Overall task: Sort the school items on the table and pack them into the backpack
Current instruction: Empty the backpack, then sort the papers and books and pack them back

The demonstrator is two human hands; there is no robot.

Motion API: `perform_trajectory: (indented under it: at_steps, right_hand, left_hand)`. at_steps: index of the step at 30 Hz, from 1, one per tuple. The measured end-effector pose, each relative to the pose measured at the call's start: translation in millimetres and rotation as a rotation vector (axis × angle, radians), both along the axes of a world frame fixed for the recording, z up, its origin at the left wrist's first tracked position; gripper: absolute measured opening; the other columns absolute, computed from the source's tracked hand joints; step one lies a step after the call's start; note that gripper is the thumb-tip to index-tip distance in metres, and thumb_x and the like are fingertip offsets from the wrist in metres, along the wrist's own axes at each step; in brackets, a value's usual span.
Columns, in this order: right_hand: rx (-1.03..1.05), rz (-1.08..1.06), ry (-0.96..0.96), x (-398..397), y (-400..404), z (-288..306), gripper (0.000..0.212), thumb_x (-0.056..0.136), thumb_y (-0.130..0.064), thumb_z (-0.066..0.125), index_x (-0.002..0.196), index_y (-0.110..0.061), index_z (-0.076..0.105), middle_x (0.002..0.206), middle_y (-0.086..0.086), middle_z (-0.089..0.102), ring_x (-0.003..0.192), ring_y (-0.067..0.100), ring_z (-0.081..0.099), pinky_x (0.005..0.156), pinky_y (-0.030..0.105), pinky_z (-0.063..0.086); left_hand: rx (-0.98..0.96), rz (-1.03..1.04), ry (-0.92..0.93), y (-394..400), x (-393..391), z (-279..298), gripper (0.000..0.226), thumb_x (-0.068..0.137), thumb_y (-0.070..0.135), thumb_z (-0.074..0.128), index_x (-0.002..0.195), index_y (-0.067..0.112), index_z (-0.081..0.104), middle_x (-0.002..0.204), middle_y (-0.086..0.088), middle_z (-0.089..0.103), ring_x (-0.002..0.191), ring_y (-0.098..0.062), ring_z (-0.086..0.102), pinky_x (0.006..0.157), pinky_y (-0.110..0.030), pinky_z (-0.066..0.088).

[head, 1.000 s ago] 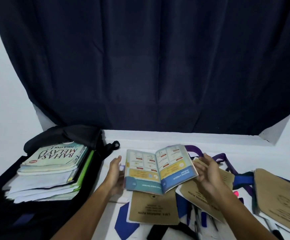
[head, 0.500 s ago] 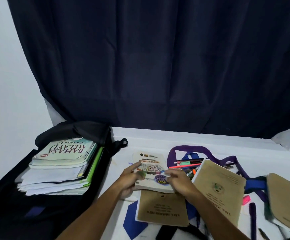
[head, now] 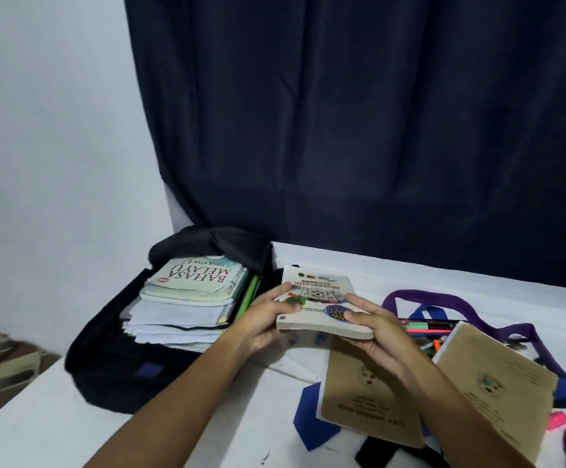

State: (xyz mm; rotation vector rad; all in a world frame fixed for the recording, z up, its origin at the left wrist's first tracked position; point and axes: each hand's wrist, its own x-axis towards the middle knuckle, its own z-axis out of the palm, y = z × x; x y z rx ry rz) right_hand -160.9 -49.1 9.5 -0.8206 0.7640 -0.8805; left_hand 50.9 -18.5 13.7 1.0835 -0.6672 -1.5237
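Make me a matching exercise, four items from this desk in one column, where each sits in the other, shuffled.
Items:
1. Matematik book
2. Bahasa Melayu book
3. pink highlighter
4. black backpack

Places:
A. on top of the stack in the backpack
B. far right, on the table
C. held in both hands
D. lying open at the table's left end

Pairs: 1-C, 2-A, 3-B, 4-D

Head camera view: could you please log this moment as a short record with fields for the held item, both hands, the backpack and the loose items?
held item: closed Matematik book, lifted above the table
left hand: grips the book's left edge
right hand: grips its right near corner
backpack: black, lying open, holding a stack topped by a Bahasa Melayu book
loose items: two brown exercise books, pens, purple strap
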Motion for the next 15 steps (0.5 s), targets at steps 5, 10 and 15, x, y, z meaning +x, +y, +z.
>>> perform_trajectory:
  at_steps: [5,10,15]
  right_hand:
    - [-0.097,0.071,0.034,79.0,18.6,22.6,0.053,0.081,0.007,0.066,0.131,-0.005,0.054,0.106,0.013,0.072,0.081,0.021,0.072,0.057,0.028,0.058]
    - [-0.143,0.143,0.077,158.8,41.9,26.3,0.052,0.082,0.004,0.066,0.132,-0.002,0.053,0.107,0.009,0.071,0.080,0.017,0.071,0.058,0.029,0.057]
    - [-0.117,0.088,0.157,214.7,44.7,28.1,0.046,0.082,0.004,0.066,0.127,0.001,0.056,0.104,0.009,0.069,0.073,0.018,0.066,0.045,0.022,0.048]
  left_hand:
    - [-0.019,0.100,-0.062,46.3,72.3,27.7,0.055,0.087,-0.013,0.051,0.136,0.014,0.048,0.109,-0.012,0.068,0.067,-0.022,0.070,0.046,-0.026,0.054]
    - [0.041,0.204,-0.109,84.6,144.6,27.8,0.057,0.086,-0.008,0.052,0.139,0.013,0.047,0.115,-0.007,0.066,0.082,-0.018,0.067,0.053,-0.025,0.055]
    - [0.102,0.172,-0.137,81.0,196.2,30.0,0.066,0.070,-0.006,0.062,0.134,0.004,0.049,0.111,-0.013,0.065,0.064,-0.014,0.069,0.047,-0.023,0.052]
